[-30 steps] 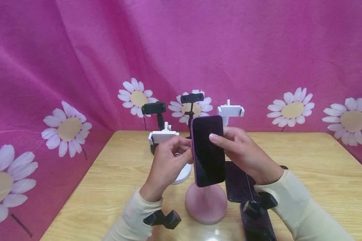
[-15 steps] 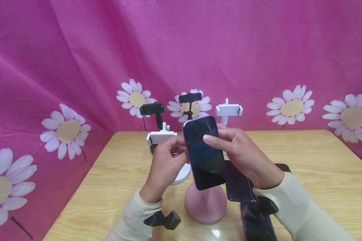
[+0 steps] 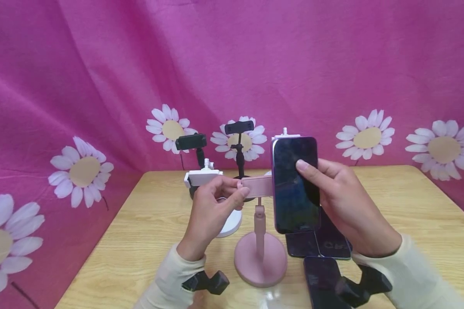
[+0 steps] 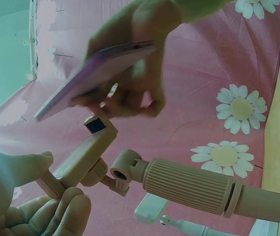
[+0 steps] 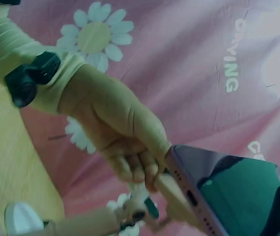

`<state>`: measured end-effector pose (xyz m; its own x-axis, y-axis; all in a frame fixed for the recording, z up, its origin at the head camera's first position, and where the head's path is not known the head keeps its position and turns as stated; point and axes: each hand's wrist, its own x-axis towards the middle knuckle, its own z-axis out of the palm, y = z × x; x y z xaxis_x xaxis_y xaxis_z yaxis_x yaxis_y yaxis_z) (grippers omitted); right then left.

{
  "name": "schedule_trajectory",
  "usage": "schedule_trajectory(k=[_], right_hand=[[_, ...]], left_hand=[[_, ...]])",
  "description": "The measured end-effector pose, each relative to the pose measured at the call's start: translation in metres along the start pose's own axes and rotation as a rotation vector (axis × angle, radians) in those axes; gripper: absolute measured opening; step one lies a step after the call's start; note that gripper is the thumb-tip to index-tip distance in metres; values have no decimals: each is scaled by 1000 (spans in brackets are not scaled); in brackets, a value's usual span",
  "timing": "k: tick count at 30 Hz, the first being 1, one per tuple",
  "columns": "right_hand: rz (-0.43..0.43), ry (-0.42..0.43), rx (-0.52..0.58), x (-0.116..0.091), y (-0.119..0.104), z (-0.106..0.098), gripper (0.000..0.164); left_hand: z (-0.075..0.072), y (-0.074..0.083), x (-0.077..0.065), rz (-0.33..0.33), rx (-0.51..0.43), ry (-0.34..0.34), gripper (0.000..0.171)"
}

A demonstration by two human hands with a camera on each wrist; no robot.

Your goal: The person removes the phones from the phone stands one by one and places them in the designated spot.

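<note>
My left hand [image 3: 212,210] pinches the left end of the pink clamp [image 3: 257,187] on a phone stand with a round pink base [image 3: 251,268]. In the left wrist view, the thumb and fingers of the left hand [image 4: 26,196] close on one end of that clamp [image 4: 83,160]. My right hand [image 3: 344,201] holds a dark-screened smartphone [image 3: 294,193] with a purple edge, upright, thumb on the screen and the other fingers behind. The phone hides the clamp's right end in the head view. In the right wrist view the phone [image 5: 233,191] is close up.
Behind stand a white phone stand [image 3: 204,177], black phone stands [image 3: 191,141] [image 3: 239,127], and another white holder [image 3: 285,135] partly hidden by the phone. Dark phones [image 3: 322,279] lie on the wooden table [image 3: 112,257] at right. A pink flowered cloth [image 3: 232,56] hangs behind.
My right hand has moved the smartphone to the right after tilting it, uncovering the pink clamp and post. The left hand stays nearly in place at the clamp's end.
</note>
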<state>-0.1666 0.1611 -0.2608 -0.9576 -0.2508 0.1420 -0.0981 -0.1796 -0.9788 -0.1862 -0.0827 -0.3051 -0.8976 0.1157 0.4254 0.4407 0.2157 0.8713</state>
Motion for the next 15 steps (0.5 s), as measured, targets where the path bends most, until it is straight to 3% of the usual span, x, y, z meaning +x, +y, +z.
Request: schedule_trajectory(k=[7, 15], right_hand=[[94, 59, -110, -21, 18, -40, 34], [319, 129, -270, -49, 51, -94, 42]], left_hand=[[-1, -2, 1, 5, 7, -6, 24], [-2, -3, 0, 11, -5, -7, 23]])
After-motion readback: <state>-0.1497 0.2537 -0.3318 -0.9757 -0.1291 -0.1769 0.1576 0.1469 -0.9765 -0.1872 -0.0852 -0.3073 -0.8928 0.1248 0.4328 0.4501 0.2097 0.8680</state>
